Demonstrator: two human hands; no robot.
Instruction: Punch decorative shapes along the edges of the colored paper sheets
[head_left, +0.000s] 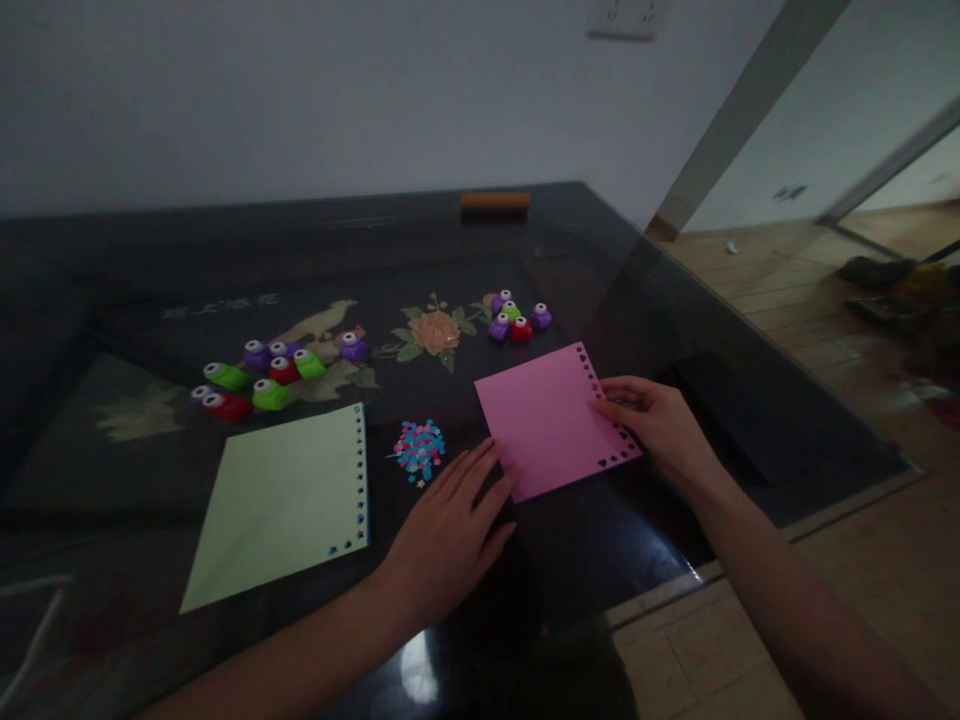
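A pink sheet of paper (pixel 544 415) lies on the dark table between my hands, with small shapes punched along its right edge and lower right corner. My right hand (pixel 652 420) pinches its right edge, thumb on top. My left hand (pixel 450 535) rests with fingers stretched out, its fingertips touching the sheet's left edge. Left of that hand is a small pile of blue, pink and white paper cut-outs (pixel 420 448). Further left lies a pale green sheet of paper (pixel 285 500), punched along its right edge and near its lower right corner.
Several purple, green and red craft punches (pixel 283 370) stand behind the green sheet. Another cluster of craft punches (pixel 521 328) is behind the pink one. A brown cylinder (pixel 495 203) lies at the table's back edge by the wall. The glossy table (pixel 390 240) ends at the right above a tiled floor.
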